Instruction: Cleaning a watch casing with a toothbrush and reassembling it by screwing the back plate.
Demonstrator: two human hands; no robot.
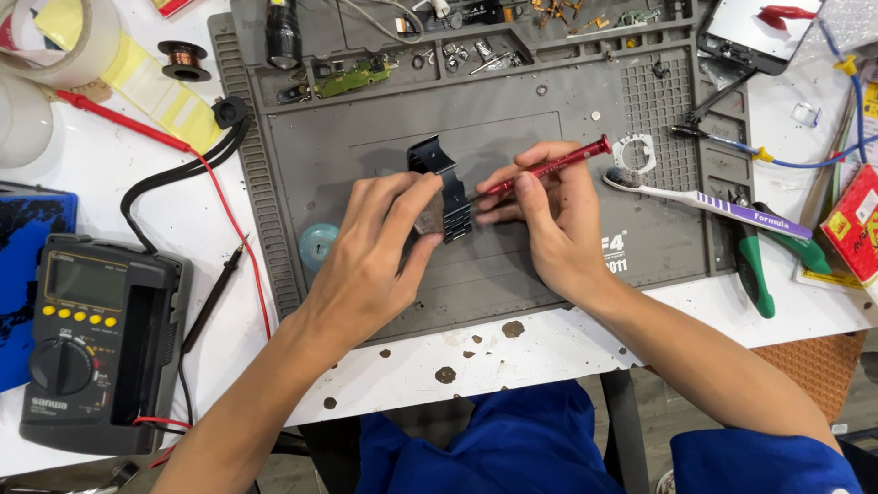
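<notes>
Left hand: your left hand (pixel 370 252) has its grip closed on the small black ribbed metal part (pixel 446 197), pinching it with thumb and fingertips just above the grey silicone work mat (pixel 366 155).
Right hand: your right hand (pixel 549 215) grips the slim red-handled precision screwdriver (pixel 549 167), its tip set against the side of the black part.
Where the part is: near the middle of the mat, between your two hands, partly hidden by your left fingers.
Slip risk: the driver points toward your left fingertips; if the tip jumps off its seat under pressure, it would likely jab them.
Lost screw risk: a freed screw could roll across the mat and off the white desk (pixel 549 352), since you work over open mat rather than the parts tray at the back.
Twist risk: a pinch this light may let the part rotate under torque and damage the screw head.
Clutter: the white toothbrush with purple handle (pixel 704 203) lies just beside your right hand; a wrist swing could knock it.
</notes>
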